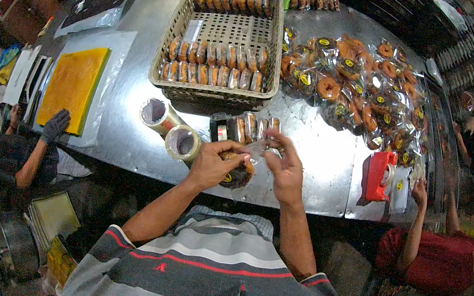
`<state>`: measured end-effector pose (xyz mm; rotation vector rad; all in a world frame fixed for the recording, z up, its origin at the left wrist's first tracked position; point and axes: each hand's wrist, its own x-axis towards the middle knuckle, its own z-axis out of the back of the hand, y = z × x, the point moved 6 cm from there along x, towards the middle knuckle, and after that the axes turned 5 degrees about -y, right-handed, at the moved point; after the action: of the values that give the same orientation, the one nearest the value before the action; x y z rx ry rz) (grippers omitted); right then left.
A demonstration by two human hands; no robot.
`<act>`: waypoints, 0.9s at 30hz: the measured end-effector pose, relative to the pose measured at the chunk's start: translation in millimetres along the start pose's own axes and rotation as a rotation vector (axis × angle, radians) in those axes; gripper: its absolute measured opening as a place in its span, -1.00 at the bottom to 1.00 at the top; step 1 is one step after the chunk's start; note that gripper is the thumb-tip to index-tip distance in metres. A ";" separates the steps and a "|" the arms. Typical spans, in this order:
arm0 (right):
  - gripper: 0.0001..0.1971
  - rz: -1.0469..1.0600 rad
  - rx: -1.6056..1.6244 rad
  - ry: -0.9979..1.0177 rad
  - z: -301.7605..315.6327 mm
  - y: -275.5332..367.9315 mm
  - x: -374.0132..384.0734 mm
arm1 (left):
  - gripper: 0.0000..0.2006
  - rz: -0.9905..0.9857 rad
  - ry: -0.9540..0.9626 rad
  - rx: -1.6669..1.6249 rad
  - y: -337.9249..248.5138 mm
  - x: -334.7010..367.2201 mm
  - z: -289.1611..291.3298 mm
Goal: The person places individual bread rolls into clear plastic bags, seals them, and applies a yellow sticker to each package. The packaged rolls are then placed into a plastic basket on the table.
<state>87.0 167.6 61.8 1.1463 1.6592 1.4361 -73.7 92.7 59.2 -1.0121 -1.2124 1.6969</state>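
Note:
Close to the table's front edge, my left hand is closed around a bagged doughnut in clear plastic with a dark and yellow label. The bag's loose clear end sticks up between my hands. My right hand has its fingers bent and pinched at that plastic end. Just beyond my hands stands a row of packed doughnuts on edge, beside a small black tape dispenser. To the left of my left hand are two wide tape rolls, one overlapping the other.
Beyond lies a plastic crate with rows of packed doughnuts. A pile of bagged doughnuts and a red tape dispenser are at right. Co-workers stand on both sides; a gloved hand touches a yellow cake slab.

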 end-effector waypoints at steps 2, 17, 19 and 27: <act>-0.78 0.005 -0.239 0.066 -3.3 -8.3 -4.5 | -0.79 0.051 -0.025 -0.018 5.1 -9.0 -2.2; -0.81 0.161 -0.752 -0.030 -28.4 -27.8 -54.9 | -0.87 0.263 -0.015 -0.315 94.1 -30.6 -5.9; -0.79 -0.126 -0.391 0.029 -30.9 -61.5 -71.7 | -0.92 -0.045 -0.216 -0.052 65.7 -44.2 2.3; -0.41 -0.434 0.046 0.106 -59.3 -94.1 -106.7 | -0.52 0.147 -0.254 -0.629 90.8 -78.6 1.2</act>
<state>58.6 44.5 -26.5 0.6825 1.8810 1.1992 -60.4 0.0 -15.9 -1.2982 -1.9541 1.6181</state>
